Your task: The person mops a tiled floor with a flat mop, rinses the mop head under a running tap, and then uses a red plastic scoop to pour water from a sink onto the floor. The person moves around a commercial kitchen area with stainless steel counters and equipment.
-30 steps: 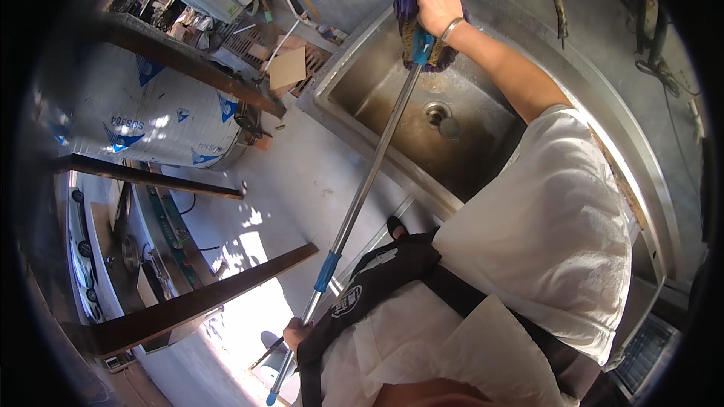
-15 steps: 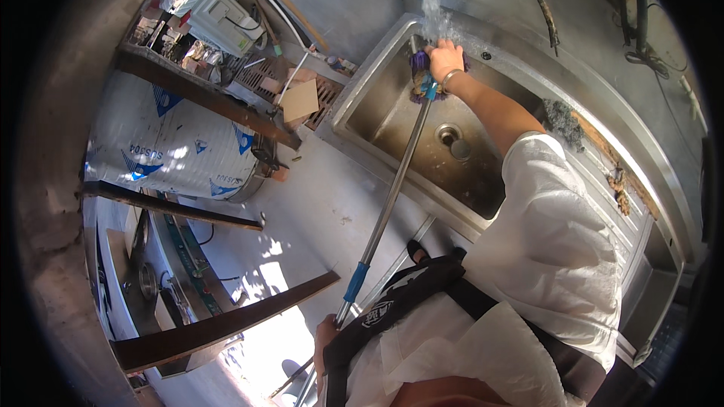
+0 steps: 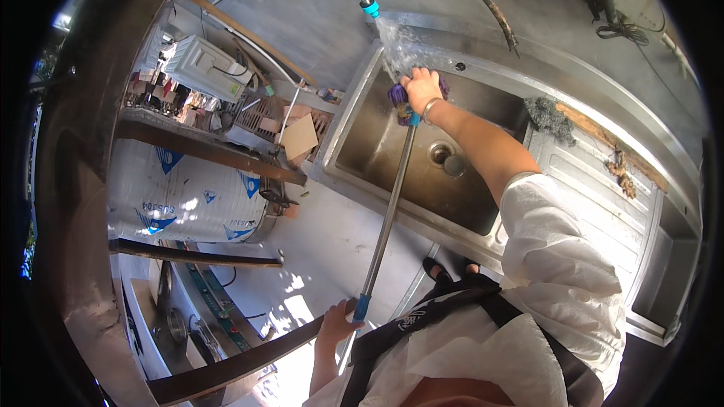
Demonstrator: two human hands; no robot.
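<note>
A mop with a purple strand head (image 3: 397, 96) lies over the left part of the steel sink (image 3: 486, 98). My right hand (image 3: 424, 90) is closed on the mop head from above, near the blue collar; the fingertips are partly lost in the splash. Water (image 3: 396, 41) pours from a tap with a teal nozzle (image 3: 369, 7) onto the mop head and the hand. The mop's silver pole (image 3: 392, 203) slants down toward me across the sink's front rim. At its blue grip (image 3: 362, 307), my left hand (image 3: 334, 324) is wrapped round the pole.
The sink's ribbed drainboard (image 3: 596, 188) is on the right, with a dark grey clump of mesh (image 3: 549, 119). A brown bar (image 3: 241, 362) crosses at lower left. Further left lie a wrapped cylindrical tank (image 3: 196, 188), a white appliance (image 3: 207, 68) and a loose tile (image 3: 299, 136).
My view has shifted, so the tap and sink sit lower and further left. My left hand now shows more fully and is closer to the pole's blue grip. Water keeps running.
</note>
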